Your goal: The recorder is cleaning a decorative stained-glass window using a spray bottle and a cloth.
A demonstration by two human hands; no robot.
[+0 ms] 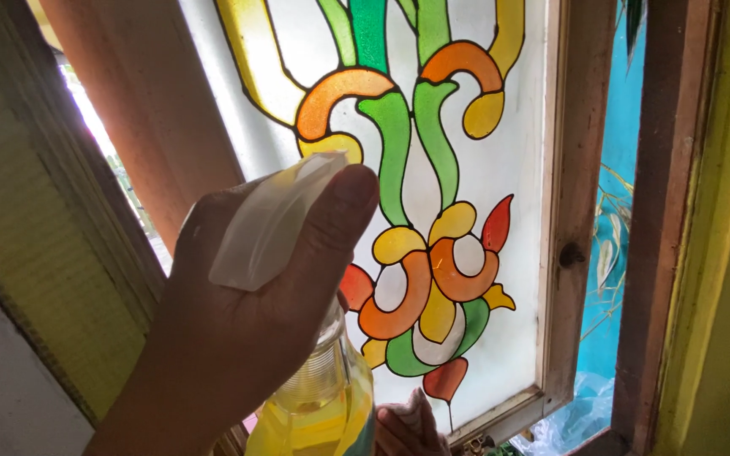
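Stained glass filled the frame as the left hand gripped a sprayer, fingers closed, aiming; the right hand clutched something unclear.

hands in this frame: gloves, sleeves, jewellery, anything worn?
Nothing worn shows. The left hand is bare: no glove, ring or watch in view, and no sleeve on the wrist or forearm down to the frame's bottom edge. The right hand shows only as a small bare part at the bottom edge; its wrist is out of view.
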